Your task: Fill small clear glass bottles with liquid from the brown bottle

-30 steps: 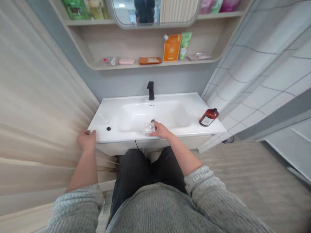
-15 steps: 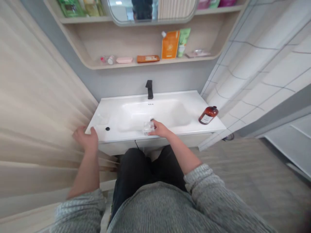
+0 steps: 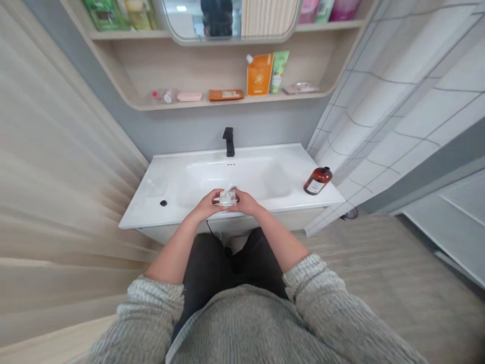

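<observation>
A small clear plastic container sits at the front rim of the white washbasin, and both hands hold it. My left hand grips it from the left side, and my right hand grips it from the right. Its lower part is hidden by my fingers. Its exact shape is hard to tell at this size.
A black faucet stands at the back of the basin. To the right, an amber pump-less bottle stands on the counter. A small black drain cap lies left. A wooden shelf holds several toiletries beneath a mirror. Tiled wall rises right.
My left hand has moved from the basin's left edge across to the clear container. It now holds the container together with my right hand. The view has shifted slightly.
</observation>
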Tool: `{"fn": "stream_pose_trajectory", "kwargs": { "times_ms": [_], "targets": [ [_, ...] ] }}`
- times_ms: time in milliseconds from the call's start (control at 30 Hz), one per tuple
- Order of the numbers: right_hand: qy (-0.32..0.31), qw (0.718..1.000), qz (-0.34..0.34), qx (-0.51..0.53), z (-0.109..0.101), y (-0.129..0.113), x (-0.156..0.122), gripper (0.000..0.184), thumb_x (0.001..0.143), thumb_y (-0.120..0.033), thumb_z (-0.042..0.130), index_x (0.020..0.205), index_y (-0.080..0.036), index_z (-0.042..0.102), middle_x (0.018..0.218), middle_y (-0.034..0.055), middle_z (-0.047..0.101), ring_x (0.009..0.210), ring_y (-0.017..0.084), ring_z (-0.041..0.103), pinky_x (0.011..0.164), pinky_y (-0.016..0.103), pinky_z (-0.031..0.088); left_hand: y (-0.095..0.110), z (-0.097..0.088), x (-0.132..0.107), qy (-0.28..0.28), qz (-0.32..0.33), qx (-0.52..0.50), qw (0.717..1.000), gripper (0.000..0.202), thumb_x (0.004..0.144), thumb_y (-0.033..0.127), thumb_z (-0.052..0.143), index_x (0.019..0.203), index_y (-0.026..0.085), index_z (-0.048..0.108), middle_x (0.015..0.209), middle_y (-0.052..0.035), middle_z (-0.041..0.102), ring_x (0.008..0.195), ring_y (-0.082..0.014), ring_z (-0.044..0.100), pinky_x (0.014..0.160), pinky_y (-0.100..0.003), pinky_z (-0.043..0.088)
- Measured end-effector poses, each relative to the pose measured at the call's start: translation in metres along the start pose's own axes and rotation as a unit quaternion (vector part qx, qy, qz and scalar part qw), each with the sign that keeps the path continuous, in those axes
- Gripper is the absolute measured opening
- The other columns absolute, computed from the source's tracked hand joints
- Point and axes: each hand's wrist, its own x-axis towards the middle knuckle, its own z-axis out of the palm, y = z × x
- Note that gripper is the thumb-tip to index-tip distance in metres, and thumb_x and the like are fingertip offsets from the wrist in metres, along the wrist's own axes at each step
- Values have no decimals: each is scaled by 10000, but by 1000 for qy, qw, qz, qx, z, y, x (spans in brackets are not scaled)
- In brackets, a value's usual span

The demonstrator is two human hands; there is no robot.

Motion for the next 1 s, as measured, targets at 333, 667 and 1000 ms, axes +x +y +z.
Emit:
{"fn": "stream_pose_trajectory", "kwargs": {
  "times_ms": [333,667,1000],
  "targets": [
    [17,999,-33,10,7,13,2,1131,625,-424,1077,1635,-250,599,1651,179,616,1350,354,691,1102,460,590,-7,2,3,-3,6,17,1000,804,601,394,1079,1286,228,691,1228,-82,774,1092,-281,755,1031,-466,622],
    [254,967,-6,26,-27,10,-55,650,961,-598,780,1507,-270,647,1565,184,653,1323,345,694,1117,533,591,-14,-5,1,56,5,-20,998,836,582,480,1079,1258,243,647,1205,-80,735,1174,-301,718,954,-425,619],
    [647,728,129,-185,-206,91,-138,939,856,-679,810,1584,-216,440,1551,209,520,1340,376,626,1196,613,531,-17,-5,2,88,30,-41,995,861,587,514,1071,1281,245,638,1225,-71,737,1165,-278,720,989,-425,621]
  ]
}}
